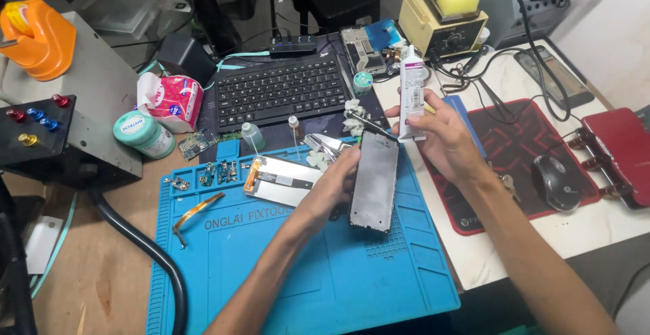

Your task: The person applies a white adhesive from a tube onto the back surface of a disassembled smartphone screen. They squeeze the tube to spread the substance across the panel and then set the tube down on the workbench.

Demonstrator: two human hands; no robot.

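The phone frame [374, 180] lies tilted on the blue mat [305, 267], near the mat's upper right edge. The left hand [335, 184] is closed on the frame's left edge. The right hand [440, 135], just right of the mat, is wrapped around a white glue tube [411, 91] held upright, its thin nozzle touching the frame's top. A flat silver panel [281, 180] lies on the mat left of the frame. Off the mat's upper left corner sit a teal-lidded round tub [143, 134] and a pink-and-white tissue pack [172, 101]

place: likely electronics repair bench | blue repair mat [338, 287] | soldering station [440, 27]
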